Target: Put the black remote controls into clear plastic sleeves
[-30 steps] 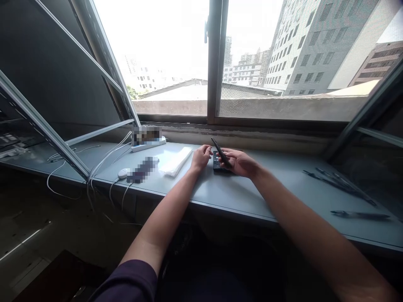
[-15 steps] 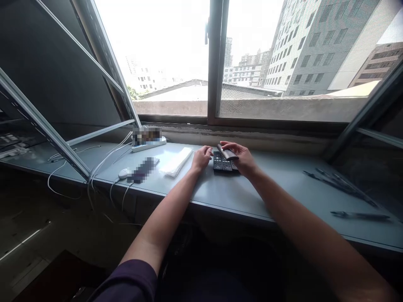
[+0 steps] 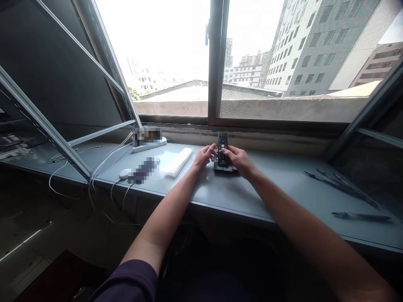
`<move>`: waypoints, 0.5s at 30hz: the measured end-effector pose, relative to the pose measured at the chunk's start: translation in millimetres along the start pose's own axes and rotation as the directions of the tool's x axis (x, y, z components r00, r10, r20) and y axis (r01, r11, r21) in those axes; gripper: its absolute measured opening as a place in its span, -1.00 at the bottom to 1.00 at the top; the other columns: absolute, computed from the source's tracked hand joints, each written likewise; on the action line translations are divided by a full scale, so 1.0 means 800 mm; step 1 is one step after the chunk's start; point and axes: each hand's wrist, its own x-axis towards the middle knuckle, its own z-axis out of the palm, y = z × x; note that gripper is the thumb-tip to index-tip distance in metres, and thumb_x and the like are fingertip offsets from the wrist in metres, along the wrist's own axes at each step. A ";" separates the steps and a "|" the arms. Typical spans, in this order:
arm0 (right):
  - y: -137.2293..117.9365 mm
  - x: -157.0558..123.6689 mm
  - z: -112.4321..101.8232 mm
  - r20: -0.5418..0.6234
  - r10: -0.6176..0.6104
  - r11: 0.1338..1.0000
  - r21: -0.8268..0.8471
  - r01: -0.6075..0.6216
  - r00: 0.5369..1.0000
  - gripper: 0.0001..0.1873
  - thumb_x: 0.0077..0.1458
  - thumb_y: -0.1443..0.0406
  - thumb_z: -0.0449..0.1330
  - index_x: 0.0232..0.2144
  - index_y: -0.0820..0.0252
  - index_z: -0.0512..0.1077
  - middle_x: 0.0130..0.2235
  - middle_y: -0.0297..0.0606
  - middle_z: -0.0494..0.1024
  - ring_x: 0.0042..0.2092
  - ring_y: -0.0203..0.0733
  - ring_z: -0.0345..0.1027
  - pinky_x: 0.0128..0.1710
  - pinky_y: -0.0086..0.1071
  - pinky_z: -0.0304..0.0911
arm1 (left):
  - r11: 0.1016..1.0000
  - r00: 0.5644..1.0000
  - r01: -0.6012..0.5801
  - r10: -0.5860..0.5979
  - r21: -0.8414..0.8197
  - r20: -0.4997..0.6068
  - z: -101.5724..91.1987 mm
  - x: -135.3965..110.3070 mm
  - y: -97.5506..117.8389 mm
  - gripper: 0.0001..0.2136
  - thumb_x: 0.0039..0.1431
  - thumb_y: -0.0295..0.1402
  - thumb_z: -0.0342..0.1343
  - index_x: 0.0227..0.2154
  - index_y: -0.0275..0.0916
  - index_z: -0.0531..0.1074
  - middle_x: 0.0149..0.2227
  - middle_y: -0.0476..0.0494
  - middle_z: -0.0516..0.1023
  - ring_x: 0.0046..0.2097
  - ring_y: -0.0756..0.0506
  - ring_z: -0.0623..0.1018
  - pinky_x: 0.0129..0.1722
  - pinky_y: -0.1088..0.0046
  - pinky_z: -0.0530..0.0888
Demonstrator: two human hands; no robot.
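Observation:
In my right hand (image 3: 239,160) is a black remote control (image 3: 223,156), tilted up with its button side facing me. The thumb lies on its front; the other fingers are mostly hidden behind it. Several black remotes (image 3: 226,170) lie side by side on the desk just under the held one, partly covered by it and by my right hand. My left hand (image 3: 204,156) is close by the held remote's left edge, its fingers loosely bent and apart with nothing in them. Whether a fingertip touches the remote I cannot tell.
Left of my hands, a white plastic packet (image 3: 178,162) lies on the grey desk (image 3: 217,193). Farther left are a blurred-out item (image 3: 143,170), white cables (image 3: 108,161) and a white power strip (image 3: 149,145). Pens (image 3: 362,216) lie at right. Metal frames stand at both sides.
My right hand has turned the remote from its plain back to its button side and now holds it more upright. My left hand's fingers have spread a little toward it.

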 end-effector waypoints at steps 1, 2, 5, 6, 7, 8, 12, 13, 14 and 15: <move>0.000 -0.002 0.001 0.012 0.015 1.000 -0.027 -0.015 1.000 -0.46 0.18 -0.05 0.47 0.08 0.12 0.69 -0.29 -0.29 0.68 -0.45 -0.24 0.43 -0.59 -0.41 0.35 | 0.998 0.999 0.025 -0.024 -0.051 0.031 0.001 -0.001 0.001 -0.52 0.40 0.15 0.14 -0.14 -0.22 0.60 -0.23 -0.15 0.66 -0.41 0.02 0.53 -0.49 0.52 0.28; 0.000 -0.003 0.002 0.027 0.029 0.998 -0.054 -0.028 0.999 -0.42 0.20 -0.02 0.46 0.17 0.12 0.66 -0.33 -0.30 0.67 -0.51 -0.28 0.36 -0.65 -0.43 0.28 | 0.995 0.998 0.044 -0.039 -0.094 0.058 0.002 -0.002 0.002 -0.51 0.35 0.17 0.20 -0.17 -0.23 0.60 -0.26 -0.15 0.64 -0.39 0.01 0.53 -0.49 0.52 0.27; 0.001 -0.006 0.005 0.082 0.059 0.993 -0.106 -0.050 0.995 -0.30 0.25 0.06 0.44 0.37 0.12 0.53 -0.36 -0.33 0.65 -0.60 -0.36 0.20 -0.72 -0.45 0.16 | 0.970 0.993 0.091 -0.072 -0.223 0.088 0.002 -0.003 0.002 -0.53 0.20 0.11 0.39 -0.23 -0.26 0.58 -0.35 -0.09 0.56 -0.38 0.00 0.51 -0.44 0.51 0.33; 0.002 -0.006 0.006 0.094 0.065 0.992 -0.118 -0.053 0.993 -0.29 0.27 0.07 0.43 0.39 0.12 0.50 -0.35 -0.31 0.66 -0.61 -0.36 0.21 -0.72 -0.45 0.16 | 0.957 0.993 0.110 -0.093 -0.267 0.076 0.002 -0.002 0.002 -0.55 0.17 0.07 0.43 -0.23 -0.27 0.58 -0.36 -0.08 0.55 -0.39 0.01 0.50 -0.44 0.51 0.35; 0.002 -0.006 0.007 0.098 0.068 0.990 -0.129 -0.056 0.993 -0.29 0.28 0.07 0.42 0.40 0.13 0.50 -0.34 -0.29 0.67 -0.59 -0.34 0.26 -0.72 -0.45 0.16 | 0.941 0.991 0.137 -0.126 -0.310 0.055 0.001 -0.001 0.002 -0.56 0.15 0.04 0.45 -0.23 -0.27 0.57 -0.36 -0.08 0.55 -0.39 0.01 0.49 -0.44 0.51 0.36; 0.002 -0.006 0.007 0.094 0.072 0.988 -0.141 -0.058 0.993 -0.32 0.29 0.07 0.41 0.37 0.14 0.53 -0.33 -0.26 0.68 -0.57 -0.31 0.33 -0.72 -0.45 0.17 | 0.922 0.985 0.169 -0.169 -0.348 0.029 0.000 0.001 0.001 -0.57 0.16 0.02 0.46 -0.23 -0.27 0.56 -0.35 -0.09 0.56 -0.40 0.02 0.50 -0.43 0.51 0.36; 0.001 -0.003 0.006 0.084 0.053 0.984 -0.171 -0.038 0.995 -0.49 0.28 0.01 0.40 0.13 0.19 0.68 -0.27 -0.17 0.69 -0.47 -0.21 0.50 -0.70 -0.46 0.16 | 0.848 0.925 0.318 -0.375 -0.424 -0.055 -0.005 0.008 -0.001 -0.68 0.29 -0.11 0.41 -0.24 -0.24 0.48 -0.33 -0.10 0.59 -0.42 0.03 0.51 -0.43 0.54 0.39; 0.001 -0.002 0.005 0.081 0.043 0.985 -0.173 -0.029 0.996 -0.52 0.28 -0.01 0.40 0.07 0.18 0.69 -0.25 -0.16 0.70 -0.47 -0.22 0.50 -0.70 -0.47 0.15 | 0.841 0.912 0.338 -0.403 -0.422 -0.072 -0.006 0.009 -0.002 -0.71 0.32 -0.15 0.39 -0.24 -0.23 0.46 -0.34 -0.08 0.58 -0.43 0.03 0.51 -0.43 0.55 0.40; 0.001 -0.001 0.005 0.074 0.035 0.984 -0.176 -0.021 0.997 -0.54 0.27 -0.02 0.40 0.02 0.17 0.70 -0.23 -0.15 0.70 -0.46 -0.23 0.50 -0.70 -0.47 0.14 | 0.844 0.906 0.347 -0.414 -0.410 -0.087 -0.006 0.010 -0.003 -0.73 0.33 -0.18 0.37 -0.24 -0.23 0.44 -0.36 -0.07 0.57 -0.43 0.03 0.52 -0.42 0.54 0.42; 0.001 -0.001 0.004 0.063 0.028 0.983 -0.182 -0.016 0.998 -0.55 0.27 -0.04 0.40 -0.02 0.17 0.69 -0.21 -0.15 0.71 -0.46 -0.23 0.50 -0.69 -0.47 0.13 | 0.854 0.907 0.345 -0.410 -0.389 -0.095 -0.007 0.010 -0.004 -0.75 0.35 -0.21 0.35 -0.24 -0.22 0.43 -0.37 -0.06 0.57 -0.42 0.01 0.53 -0.40 0.53 0.44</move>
